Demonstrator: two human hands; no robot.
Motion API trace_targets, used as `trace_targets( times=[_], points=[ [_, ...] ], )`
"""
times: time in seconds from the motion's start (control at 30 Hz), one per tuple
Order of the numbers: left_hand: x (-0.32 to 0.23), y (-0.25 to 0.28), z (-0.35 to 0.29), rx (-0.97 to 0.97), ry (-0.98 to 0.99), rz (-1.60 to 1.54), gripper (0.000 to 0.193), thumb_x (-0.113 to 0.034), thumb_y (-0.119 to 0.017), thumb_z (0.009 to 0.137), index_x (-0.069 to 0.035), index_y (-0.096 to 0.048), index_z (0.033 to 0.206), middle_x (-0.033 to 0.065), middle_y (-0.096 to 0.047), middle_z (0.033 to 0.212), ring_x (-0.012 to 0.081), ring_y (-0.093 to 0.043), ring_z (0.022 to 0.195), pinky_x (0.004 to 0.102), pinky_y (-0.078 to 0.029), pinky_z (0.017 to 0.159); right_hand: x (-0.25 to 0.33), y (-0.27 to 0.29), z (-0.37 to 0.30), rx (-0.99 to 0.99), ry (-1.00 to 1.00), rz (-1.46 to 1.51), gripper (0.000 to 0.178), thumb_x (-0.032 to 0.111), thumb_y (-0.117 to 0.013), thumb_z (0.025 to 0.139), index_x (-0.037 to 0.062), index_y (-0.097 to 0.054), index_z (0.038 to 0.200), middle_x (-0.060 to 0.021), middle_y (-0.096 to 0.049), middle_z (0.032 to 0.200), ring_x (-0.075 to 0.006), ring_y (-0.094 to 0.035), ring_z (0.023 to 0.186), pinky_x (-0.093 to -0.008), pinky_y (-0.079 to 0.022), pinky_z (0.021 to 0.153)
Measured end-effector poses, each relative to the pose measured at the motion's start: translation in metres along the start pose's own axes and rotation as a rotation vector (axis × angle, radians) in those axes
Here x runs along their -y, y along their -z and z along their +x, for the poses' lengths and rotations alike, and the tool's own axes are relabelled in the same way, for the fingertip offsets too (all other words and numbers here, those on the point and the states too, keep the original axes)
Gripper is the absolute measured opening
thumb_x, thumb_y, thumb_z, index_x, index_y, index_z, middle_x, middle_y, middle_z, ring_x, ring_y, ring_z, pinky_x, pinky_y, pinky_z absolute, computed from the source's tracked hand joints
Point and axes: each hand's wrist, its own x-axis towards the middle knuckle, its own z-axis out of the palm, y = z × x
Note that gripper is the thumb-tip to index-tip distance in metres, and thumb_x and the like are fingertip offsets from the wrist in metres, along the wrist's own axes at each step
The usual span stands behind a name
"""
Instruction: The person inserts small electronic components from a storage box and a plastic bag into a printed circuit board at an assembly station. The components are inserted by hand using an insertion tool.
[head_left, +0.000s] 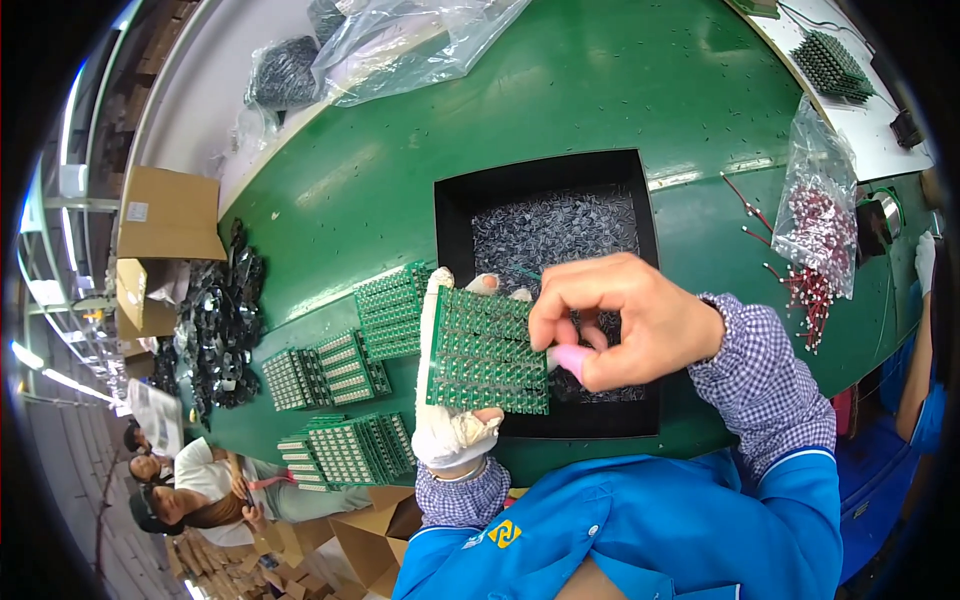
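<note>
My left hand (452, 440), in a white glove with bare fingertips, holds a green circuit board panel (487, 350) by its edges. Rows of small parts cover the panel's face. My right hand (632, 318) is bare except for a pink finger cot (572, 360). Its thumb and fingers are pinched together at the panel's right edge; anything between them is too small or hidden to make out. Below both hands lies a black open tray (648, 195), partly covered by them. Many tiny dark and clear pieces (555, 232) fill it.
Stacks of green panels (392, 308) stand on the green table (600, 80) to the left. Beyond them lies a heap of shiny black strips (222, 325). Red wires in a clear bag (815, 225) lie at right. Plastic bags (410, 50) rest at the back. Other people (200, 490) are nearby.
</note>
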Motion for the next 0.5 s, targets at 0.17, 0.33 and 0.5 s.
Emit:
trace_targets(
  times=[0.17,0.33,0.5],
  points=[
    [0.000,0.002,0.002,0.014,-0.028,0.006,0.126,-0.008,-0.087,0.057,-0.014,-0.006,0.153,0.0136,-0.034,0.148,0.0368,-0.040,0.133,0.0487,-0.038,0.109,-0.003,-0.006,-0.001,0.072,0.128,-0.040,0.014,-0.004,-0.068,0.070,0.0053,-0.059,0.074,-0.0024,-0.055,0.067,-0.0151,-0.048,0.054,-0.0244,-0.038,0.047],
    [0.000,0.000,0.002,-0.024,-0.056,0.099,0.128,-0.011,-0.088,0.057,-0.014,-0.004,0.153,0.0133,-0.033,0.148,0.0362,-0.039,0.133,0.0461,-0.038,0.109,-0.010,-0.010,-0.003,0.104,0.216,-0.247,0.013,-0.004,-0.067,0.070,0.0057,-0.059,0.075,-0.0025,-0.053,0.069,-0.0163,-0.047,0.054,-0.0250,-0.037,0.045],
    [0.000,0.000,0.002,-0.062,-0.066,0.209,0.129,-0.013,-0.089,0.057,-0.014,-0.002,0.153,0.0133,-0.033,0.148,0.0353,-0.039,0.134,0.0440,-0.037,0.109,-0.008,-0.011,-0.004,0.108,0.271,-0.555,0.013,-0.002,-0.066,0.071,0.0057,-0.060,0.078,-0.0029,-0.053,0.071,-0.0180,-0.047,0.054,-0.0268,-0.038,0.045]
  ],
)
